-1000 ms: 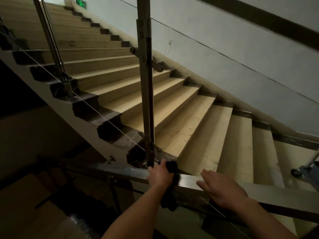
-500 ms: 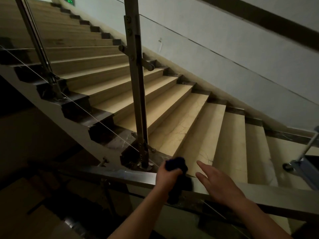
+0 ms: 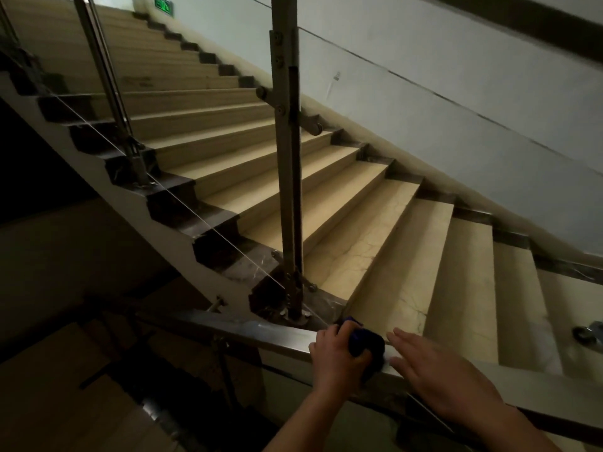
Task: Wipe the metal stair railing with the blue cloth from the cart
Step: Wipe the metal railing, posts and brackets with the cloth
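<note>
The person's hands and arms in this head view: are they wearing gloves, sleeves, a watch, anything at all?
Nothing worn shows. The left hand and the right hand are bare, with no gloves, rings or markings that I can make out. The left forearm and the right forearm are bare too, down to the picture's edge: no sleeve, watch or wristband. The light is dim, so small details could be missed.

The scene is dim. The pale wall (image 3: pixel 456 93) and the beige steps (image 3: pixel 375 230) receive the most light; the space under the stairs at the lower left is almost black. A weak reflection lies on the metal railing (image 3: pixel 261 331), and a green sign (image 3: pixel 163 4) glows at the top. The cloth (image 3: pixel 363 342) in the left hand (image 3: pixel 336 357) is so dark that its blue hardly shows. The wide lens bends straight lines near the edges. The right hand (image 3: pixel 440 376) looks a little soft.
</note>
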